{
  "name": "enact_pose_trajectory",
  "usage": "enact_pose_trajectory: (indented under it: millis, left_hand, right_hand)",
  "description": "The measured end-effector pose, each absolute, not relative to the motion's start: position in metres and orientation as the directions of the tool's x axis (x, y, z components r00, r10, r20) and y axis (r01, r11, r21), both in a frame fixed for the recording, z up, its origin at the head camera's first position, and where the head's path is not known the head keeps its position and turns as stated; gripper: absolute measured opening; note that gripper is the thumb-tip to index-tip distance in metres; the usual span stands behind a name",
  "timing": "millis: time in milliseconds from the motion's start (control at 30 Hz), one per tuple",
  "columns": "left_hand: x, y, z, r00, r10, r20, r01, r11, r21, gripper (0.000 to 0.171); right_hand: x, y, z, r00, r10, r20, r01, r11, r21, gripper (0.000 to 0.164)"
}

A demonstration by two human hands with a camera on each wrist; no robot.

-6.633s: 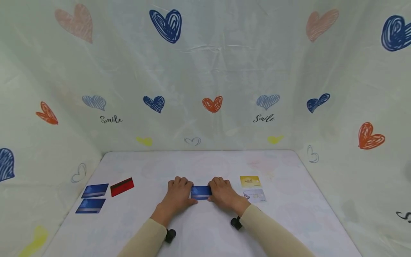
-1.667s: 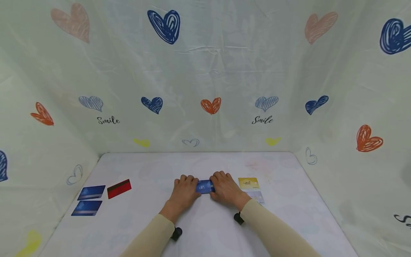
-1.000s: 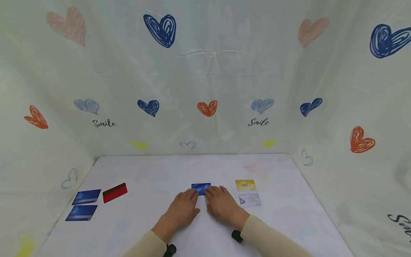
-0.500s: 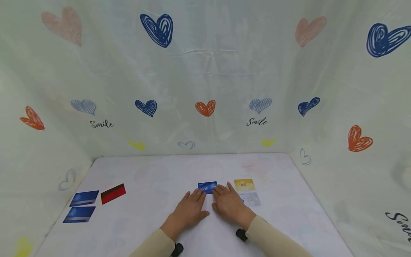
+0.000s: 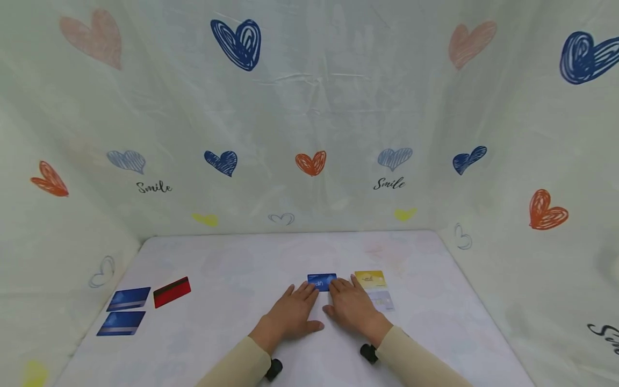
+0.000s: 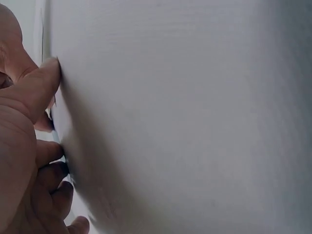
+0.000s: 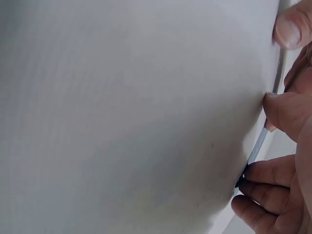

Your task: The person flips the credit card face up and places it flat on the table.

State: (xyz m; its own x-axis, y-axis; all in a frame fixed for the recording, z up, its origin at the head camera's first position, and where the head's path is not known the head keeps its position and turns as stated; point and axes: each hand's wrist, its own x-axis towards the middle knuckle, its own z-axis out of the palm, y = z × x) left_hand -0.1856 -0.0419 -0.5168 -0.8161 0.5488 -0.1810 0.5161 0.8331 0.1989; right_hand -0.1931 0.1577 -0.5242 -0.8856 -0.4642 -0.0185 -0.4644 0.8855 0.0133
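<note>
A blue card (image 5: 321, 280) lies flat on the white table, its light lettering facing up and reading upside down. Fairly straight fingers of my left hand (image 5: 292, 312) touch its near left corner, with the thumb spread off to the side. On the card's right end rest the fingers of my right hand (image 5: 355, 306), also extended. Just right of that hand is a yellow card (image 5: 369, 279). Below the yellow one, a pale card (image 5: 382, 301) is partly covered by the right hand. Both wrist views show fingertips low against the table surface, the card hardly visible.
Two blue striped cards (image 5: 128, 299) lie one above the other at the table's left. Next to them sits a tilted red card (image 5: 172, 293) with a dark stripe. A white curtain (image 5: 271, 107) printed with hearts stands behind and along both sides of the table (image 5: 232, 269).
The blue card showed its striped side first, gripped at both ends; now its lettered side faces up. Both hands have loosened to flat fingers and slid it right, towards the yellow card.
</note>
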Motion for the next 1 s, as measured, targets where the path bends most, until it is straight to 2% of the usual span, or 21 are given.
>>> enact_pose_trajectory:
  millis: [300,1000]
  left_hand:
    - [-0.1873,-0.0351,-0.5182,-0.808,0.557,-0.189,0.531,0.829,0.175,0.094]
    - [-0.1886,-0.0312,-0.5226,-0.811,0.556,-0.181,0.53,0.83,0.176,0.098]
  right_hand:
    - [-0.1942,0.1621,-0.5231,-0.902,-0.43,-0.04,-0.43,0.903,0.003,0.067]
    - [-0.1966,0.165,-0.5266,-0.901,-0.434,-0.027,-0.434,0.9,0.036,0.068]
